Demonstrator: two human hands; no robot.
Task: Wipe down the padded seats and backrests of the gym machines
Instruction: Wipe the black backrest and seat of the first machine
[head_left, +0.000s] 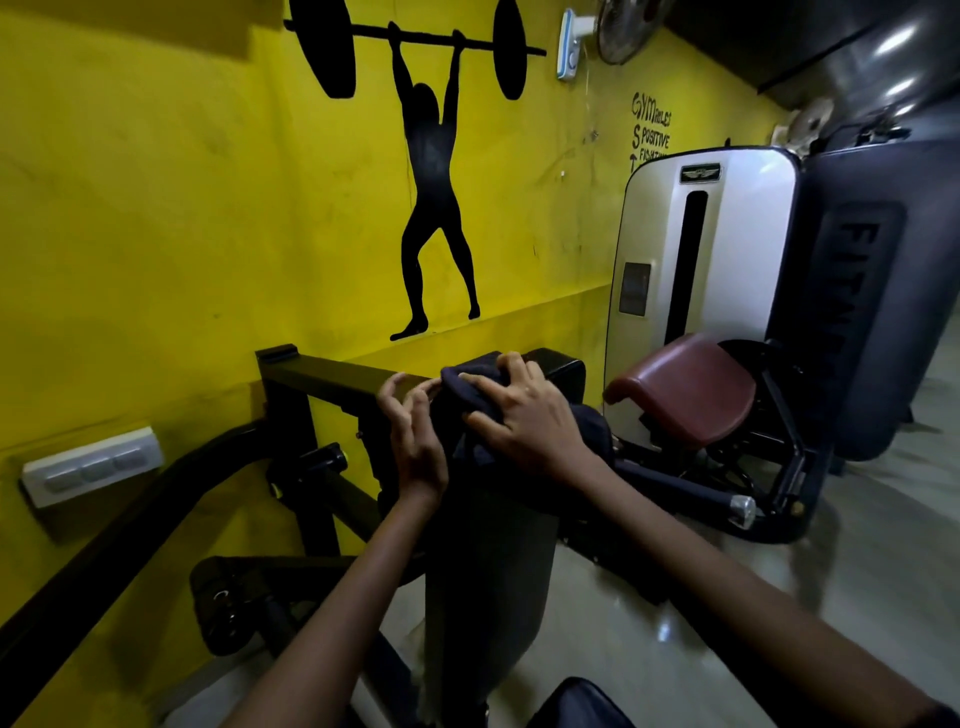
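Note:
A dark padded backrest (488, 561) of a black gym machine stands upright in the middle of the view. A dark blue cloth (457, 384) is draped over its top end. My right hand (524, 415) lies on the cloth with fingers spread and curled over it, pressing it against the pad. My left hand (413, 431) is at the pad's left edge, fingers loosely bent, its fingertips at the cloth's left border. Whether those fingertips pinch the cloth I cannot tell.
A black steel frame (322, 371) runs left from the pad along the yellow wall (182, 234). A second machine with a maroon padded seat (685, 392) and white weight-stack cover (701, 244) stands at right. A switch panel (88, 465) is on the wall at left. Glossy floor (675, 623) lies below.

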